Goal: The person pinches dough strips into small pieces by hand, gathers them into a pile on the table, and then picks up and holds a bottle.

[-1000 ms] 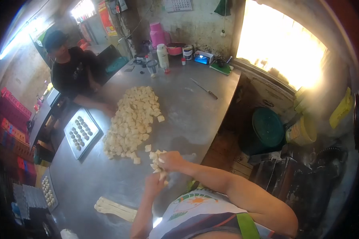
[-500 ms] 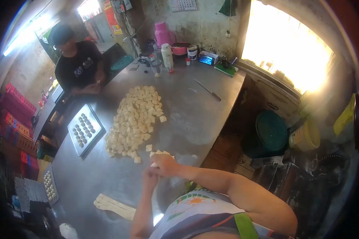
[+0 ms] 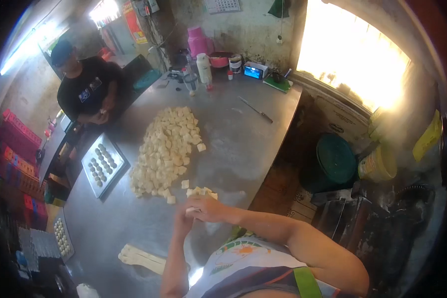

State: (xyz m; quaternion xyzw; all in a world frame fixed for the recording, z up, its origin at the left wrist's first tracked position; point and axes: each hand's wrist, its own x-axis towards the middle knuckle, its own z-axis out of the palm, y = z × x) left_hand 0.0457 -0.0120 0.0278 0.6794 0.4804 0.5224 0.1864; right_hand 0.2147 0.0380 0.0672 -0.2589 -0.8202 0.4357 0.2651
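Observation:
Close to my body, my right hand (image 3: pixel 208 208) and my left hand (image 3: pixel 185 217) meet with fingers curled together. A pale bit of dough (image 3: pixel 192 210) shows between them, mostly hidden by the fingers. Just beyond my right hand lie a few cut dough pieces (image 3: pixel 203 191). Farther off spreads a large heap of small square dough pieces (image 3: pixel 166 149). To the left of my left forearm, a long flat strip of dough (image 3: pixel 140 258) rests on the metal table (image 3: pixel 223 154), partly hidden by the forearm.
A tray of rounded dough balls (image 3: pixel 104 164) stands left of the heap, near a person in a dark shirt (image 3: pixel 87 94). Another tray (image 3: pixel 62 233) sits at the left edge. A knife (image 3: pixel 256 110), thermos (image 3: pixel 203 68) and phone (image 3: pixel 254 72) are toward the back. Right of the table stands a green-lidded bin (image 3: pixel 335 161).
My hands stay together, with the right fingers shifted slightly over the left. The person across has moved a little left and lifted their hands. The view has shifted slightly.

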